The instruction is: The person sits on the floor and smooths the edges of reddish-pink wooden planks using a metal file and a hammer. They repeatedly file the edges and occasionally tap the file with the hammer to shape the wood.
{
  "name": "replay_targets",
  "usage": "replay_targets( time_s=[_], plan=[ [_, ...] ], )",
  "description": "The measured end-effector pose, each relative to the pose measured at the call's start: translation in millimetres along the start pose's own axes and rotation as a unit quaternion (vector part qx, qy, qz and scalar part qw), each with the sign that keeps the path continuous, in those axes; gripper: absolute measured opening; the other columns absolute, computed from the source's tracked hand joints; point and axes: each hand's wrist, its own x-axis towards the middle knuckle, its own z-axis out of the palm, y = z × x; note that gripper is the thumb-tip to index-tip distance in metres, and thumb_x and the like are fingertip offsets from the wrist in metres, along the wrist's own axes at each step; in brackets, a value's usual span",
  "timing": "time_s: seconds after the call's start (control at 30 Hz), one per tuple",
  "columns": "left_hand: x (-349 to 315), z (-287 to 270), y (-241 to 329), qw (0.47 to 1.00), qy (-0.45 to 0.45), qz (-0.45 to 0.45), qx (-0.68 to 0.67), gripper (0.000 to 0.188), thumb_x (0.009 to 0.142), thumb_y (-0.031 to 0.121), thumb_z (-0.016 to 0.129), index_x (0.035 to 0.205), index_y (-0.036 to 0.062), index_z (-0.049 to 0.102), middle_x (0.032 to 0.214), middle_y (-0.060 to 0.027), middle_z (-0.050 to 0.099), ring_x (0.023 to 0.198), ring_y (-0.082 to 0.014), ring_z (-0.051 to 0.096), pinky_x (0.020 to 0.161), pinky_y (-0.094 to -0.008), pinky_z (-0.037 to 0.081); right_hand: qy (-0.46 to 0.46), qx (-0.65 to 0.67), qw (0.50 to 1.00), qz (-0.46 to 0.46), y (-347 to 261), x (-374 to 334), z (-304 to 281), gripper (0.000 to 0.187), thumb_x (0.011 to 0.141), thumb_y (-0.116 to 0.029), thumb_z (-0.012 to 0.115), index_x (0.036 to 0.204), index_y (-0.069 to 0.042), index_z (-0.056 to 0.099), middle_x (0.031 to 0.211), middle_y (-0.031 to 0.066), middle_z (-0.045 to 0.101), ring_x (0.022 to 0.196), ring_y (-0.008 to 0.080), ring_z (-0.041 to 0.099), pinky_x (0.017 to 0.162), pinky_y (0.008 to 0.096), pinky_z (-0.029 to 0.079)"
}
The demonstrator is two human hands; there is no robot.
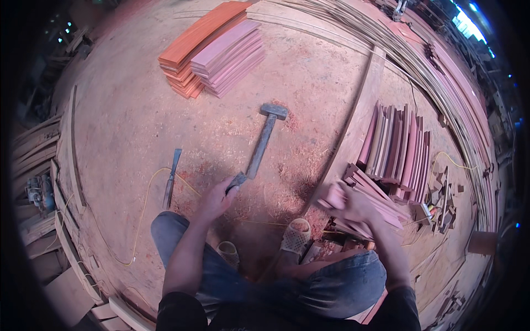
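Observation:
My left hand (214, 199) is closed round a small dark block-like tool (236, 181) whose kind I cannot make out. Just beyond its tip a long-handled sledgehammer (265, 138) lies on the floor, head pointing away. Blurred by motion, my right hand (356, 205) grips a short pink wooden piece (334, 196) above the right-hand wood pile. Left of my left hand a chisel (172, 175) lies on the floor, its blade pointing away. Beneath my right hand are loosely stacked pink wooden strips (372, 193).
Orange boards (196, 38) and pink boards (232, 58) stand stacked ahead. A long plank (353, 121) runs along the right, beside upright wooden slats (395, 143). A yellow cord (144, 212) loops on the left. Shavings (301, 165) and offcuts (441, 204) litter the dusty floor.

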Motion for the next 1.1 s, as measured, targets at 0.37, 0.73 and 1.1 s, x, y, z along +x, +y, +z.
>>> replay_targets(
  time_s=[0.37, 0.73, 1.1],
  plan=[
    [-1.8, 4.0, -37.5, 1.000, 0.009, -0.018, 0.013, 0.039, 0.099, 0.030, 0.061, 0.135, 0.0139, 0.064, 0.101, -0.0248, 0.072, 0.097, -0.0472, 0.068, 0.083, -0.0533, 0.055, 0.065, -0.088, 0.987, -0.118, -91.0, 81.2, 73.8, 0.091, 0.086, -0.056, 0.073, 0.156, -0.006, 0.043, 0.151, 0.0237, 0.054, 0.141, 0.0420, 0.049, 0.119, 0.0517, 0.038],
    [2.8, 10.0, -13.3, 0.963, -0.026, -0.145, -0.226, 0.036, 0.102, 0.011, 0.054, 0.136, 0.0040, 0.062, 0.085, -0.0145, 0.070, 0.068, -0.0188, 0.069, 0.065, -0.0360, 0.057, 0.105, -0.150, 0.982, 0.035, -11.2, -76.2, 81.8, 0.106, 0.067, -0.027, 0.091, 0.159, -0.014, 0.040, 0.155, 0.0190, 0.046, 0.144, 0.0433, 0.041, 0.118, 0.0547, 0.036],
    [9.6, 2.2, -21.4, 0.871, -0.169, -0.249, -0.389, 0.032, 0.105, 0.020, 0.058, 0.128, -0.0011, 0.067, 0.115, -0.0177, 0.072, 0.089, -0.0232, 0.076, 0.076, -0.0317, 0.062, 0.215, 0.151, 0.959, 0.111, 40.6, -77.9, 98.5, 0.058, 0.087, -0.015, 0.083, 0.137, -0.004, 0.056, 0.113, 0.0132, 0.073, 0.098, 0.0299, 0.072, 0.085, 0.0388, 0.057]
  ],
)
